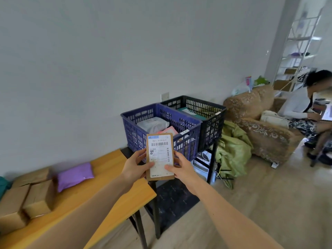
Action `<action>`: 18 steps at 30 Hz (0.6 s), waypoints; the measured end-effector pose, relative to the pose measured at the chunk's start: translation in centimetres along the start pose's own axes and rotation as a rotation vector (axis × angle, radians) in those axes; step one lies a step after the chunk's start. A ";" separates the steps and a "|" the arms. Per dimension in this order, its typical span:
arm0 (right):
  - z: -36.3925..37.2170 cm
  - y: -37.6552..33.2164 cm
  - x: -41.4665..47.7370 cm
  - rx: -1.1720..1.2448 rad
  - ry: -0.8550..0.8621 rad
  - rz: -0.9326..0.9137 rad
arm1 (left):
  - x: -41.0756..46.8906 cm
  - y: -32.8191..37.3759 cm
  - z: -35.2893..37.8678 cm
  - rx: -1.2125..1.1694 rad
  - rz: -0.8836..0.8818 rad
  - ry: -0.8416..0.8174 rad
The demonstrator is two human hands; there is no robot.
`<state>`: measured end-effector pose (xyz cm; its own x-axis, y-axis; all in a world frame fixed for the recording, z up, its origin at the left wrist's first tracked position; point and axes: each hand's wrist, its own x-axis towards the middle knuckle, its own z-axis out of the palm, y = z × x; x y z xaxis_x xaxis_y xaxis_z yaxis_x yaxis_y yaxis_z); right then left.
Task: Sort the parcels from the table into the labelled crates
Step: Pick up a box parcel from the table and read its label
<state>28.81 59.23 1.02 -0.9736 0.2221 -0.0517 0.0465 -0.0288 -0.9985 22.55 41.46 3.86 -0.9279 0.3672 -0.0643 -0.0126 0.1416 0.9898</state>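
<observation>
Both hands hold up a flat brown cardboard parcel [159, 156] with a white shipping label facing me. My left hand [135, 167] grips its left edge and my right hand [181, 168] grips its right edge. The parcel hangs in front of a blue crate [190, 126] that holds a white bag and a pink parcel. A black crate [213, 121] stands right of the blue one with a green parcel inside. On the wooden table [115, 194] at the left lie a purple bag parcel [74, 176] and brown cardboard boxes [27, 200].
The crates rest on a black metal stand [210, 166]. A green sack [231, 150] lies on the floor beside it. A brown patterned armchair [260, 123] stands to the right, and a seated person [309, 108] is at the far right. White shelving [301, 47] rises behind.
</observation>
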 end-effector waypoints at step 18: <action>-19.7 -3.5 13.5 -0.044 0.167 0.016 | 20.5 3.2 18.1 -0.038 0.047 -0.142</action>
<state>19.93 81.55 3.46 -0.9221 0.3812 -0.0658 0.0748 0.0086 -0.9972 10.20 66.08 3.40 -0.8658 0.4994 -0.0327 0.0129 0.0876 0.9961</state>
